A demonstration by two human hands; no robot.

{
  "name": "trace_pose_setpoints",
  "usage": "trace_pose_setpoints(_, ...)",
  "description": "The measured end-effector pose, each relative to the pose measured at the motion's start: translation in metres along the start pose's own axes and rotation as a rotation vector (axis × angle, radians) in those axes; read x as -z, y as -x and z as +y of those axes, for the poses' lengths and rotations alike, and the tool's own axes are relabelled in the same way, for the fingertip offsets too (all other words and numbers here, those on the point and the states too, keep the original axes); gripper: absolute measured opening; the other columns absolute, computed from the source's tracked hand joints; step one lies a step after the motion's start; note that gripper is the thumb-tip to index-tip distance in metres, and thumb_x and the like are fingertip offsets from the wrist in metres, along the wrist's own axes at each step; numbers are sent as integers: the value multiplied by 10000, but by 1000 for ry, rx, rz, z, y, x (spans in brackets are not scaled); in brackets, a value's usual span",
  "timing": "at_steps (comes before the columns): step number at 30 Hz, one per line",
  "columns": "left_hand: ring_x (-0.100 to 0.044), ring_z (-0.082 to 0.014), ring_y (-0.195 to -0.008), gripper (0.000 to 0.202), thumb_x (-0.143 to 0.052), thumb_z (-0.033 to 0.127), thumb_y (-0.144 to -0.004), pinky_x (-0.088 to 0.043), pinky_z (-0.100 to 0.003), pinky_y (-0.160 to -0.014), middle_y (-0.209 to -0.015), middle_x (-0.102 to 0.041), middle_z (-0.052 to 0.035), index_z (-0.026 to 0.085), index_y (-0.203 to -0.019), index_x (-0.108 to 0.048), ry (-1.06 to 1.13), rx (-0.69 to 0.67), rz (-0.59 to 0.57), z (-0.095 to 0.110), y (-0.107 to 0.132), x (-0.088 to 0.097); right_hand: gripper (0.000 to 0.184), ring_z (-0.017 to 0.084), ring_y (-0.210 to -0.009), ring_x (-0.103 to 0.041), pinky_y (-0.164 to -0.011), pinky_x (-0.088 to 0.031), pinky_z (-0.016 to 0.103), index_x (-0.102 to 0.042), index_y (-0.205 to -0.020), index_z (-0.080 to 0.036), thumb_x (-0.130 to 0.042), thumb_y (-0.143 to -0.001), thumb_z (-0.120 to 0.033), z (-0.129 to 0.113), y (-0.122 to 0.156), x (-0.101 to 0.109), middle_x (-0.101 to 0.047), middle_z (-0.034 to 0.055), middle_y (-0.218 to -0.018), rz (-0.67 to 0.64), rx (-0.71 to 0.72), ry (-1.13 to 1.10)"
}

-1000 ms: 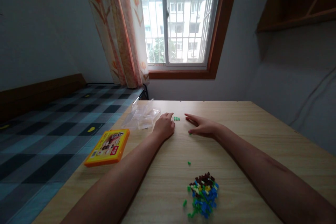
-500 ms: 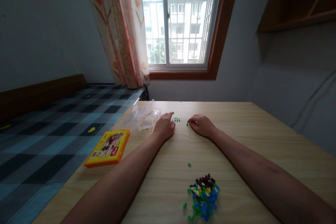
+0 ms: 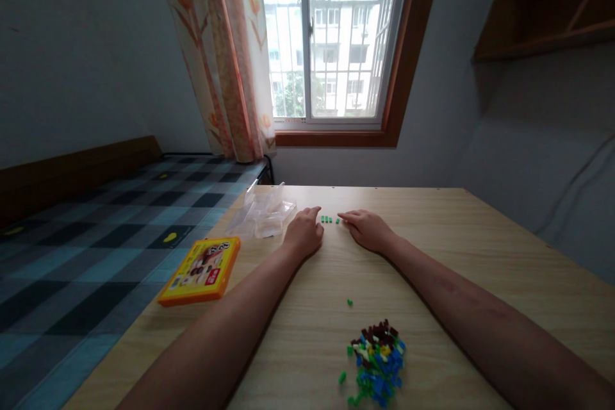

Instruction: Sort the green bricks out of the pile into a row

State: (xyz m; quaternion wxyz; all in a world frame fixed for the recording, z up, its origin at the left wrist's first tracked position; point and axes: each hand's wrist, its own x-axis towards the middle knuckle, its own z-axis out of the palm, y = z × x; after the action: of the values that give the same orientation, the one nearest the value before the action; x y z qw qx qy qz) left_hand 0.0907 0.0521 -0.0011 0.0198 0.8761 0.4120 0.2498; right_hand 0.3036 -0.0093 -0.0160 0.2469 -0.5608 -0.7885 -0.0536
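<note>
Dim room with a barred window (image 3: 336, 38) in the far wall, a patterned curtain (image 3: 225, 51) drawn to its left side and a wooden shelf (image 3: 542, 6) high on the right. A bed with a checked cover (image 3: 96, 230) fills the left side and stands against the left edge of a pale wooden table (image 3: 480, 250).

Both bare forearms reach across the table toward the window. The left hand (image 3: 303, 234) rests on the tabletop with its fingers curled under and the index finger stretched forward, its tip just beside the left end of a short row of green bricks (image 3: 329, 220). The right hand (image 3: 368, 229) lies palm down with the fingers drawn together, their tips at the right end of the same row. Whether they pinch the end brick cannot be told.

A flat yellow box (image 3: 200, 269) lies near the table's left edge. Clear plastic packaging (image 3: 262, 214) lies beyond it, just left of the left hand. A pile of small bricks (image 3: 377, 362), blue, green, yellow and brown, sits near the table's front edge between the forearms, well apart from the row. One loose green brick (image 3: 350, 302) lies between pile and hands, and another green brick (image 3: 341, 377) lies just left of the pile.
</note>
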Motion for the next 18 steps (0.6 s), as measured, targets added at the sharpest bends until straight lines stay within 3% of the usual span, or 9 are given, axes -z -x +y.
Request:
trace_pose_setpoints(6, -587, -236, -1138, 470, -515, 151, -864, -465, -325, -1004, -1246, -644, -122, 128, -1332, -554, -16, -7, -21, 0, 0, -1, 334, 210, -1067, -662, -980, -502, 349, -737, -1143, -231, -449, -975, -256, -8, -1, -1, -707, 55, -1181, -20, 44, 1)
trace_pose_setpoints(18, -591, -228, -1132, 462, -498, 154, -869, -469, -313, -992, -1244, -637, -121, 135, -1326, -565, -31, -18, -54, 2, 1, 1, 354, 189, -1133, -655, -1038, -502, 327, -720, -1183, -220, -424, -994, -270, 8, -5, -6, -679, 50, -1245, -29, 61, -175)
